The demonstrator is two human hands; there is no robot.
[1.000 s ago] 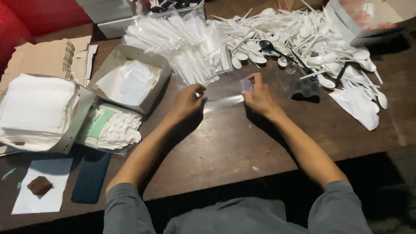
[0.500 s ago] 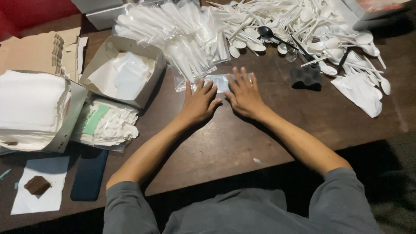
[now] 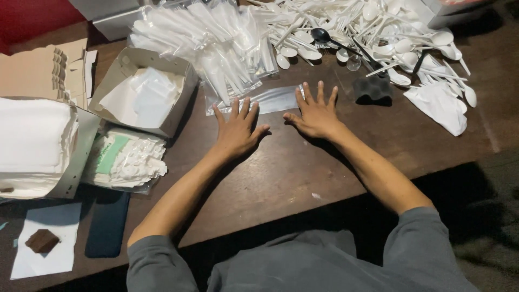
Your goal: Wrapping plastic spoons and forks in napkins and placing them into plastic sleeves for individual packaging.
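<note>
Both hands lie flat with fingers spread, gripping nothing: the left hand and right hand press the near edge of a clear plastic sleeve that lies on the brown desk just beyond the fingertips. Further out from the hands, a heap of filled sleeves suggests much packing is done, while loose white spoons beyond the right hand remain unpacked. An open cardboard box crowds the left side; bare desk lies between the forearms, toward the near edge.
</note>
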